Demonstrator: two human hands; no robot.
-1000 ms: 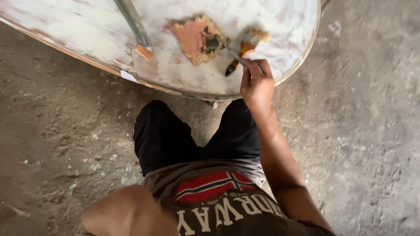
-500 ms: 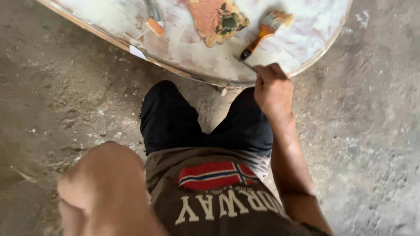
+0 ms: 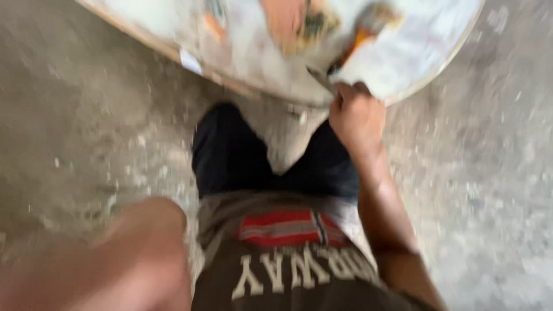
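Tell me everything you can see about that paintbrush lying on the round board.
The paintbrush is badly blurred. It lies flat and slanted on the pale, paint-stained round board, near its edge. The handle looks orange with a dark tip pointing down toward the right hand; the bristle end, brownish and messy, points up and away. The right hand's closed fingers sit right at the handle's dark tip by the board's rim, but the blur hides whether they touch it. A reddish-orange patch lies just beside the brush.
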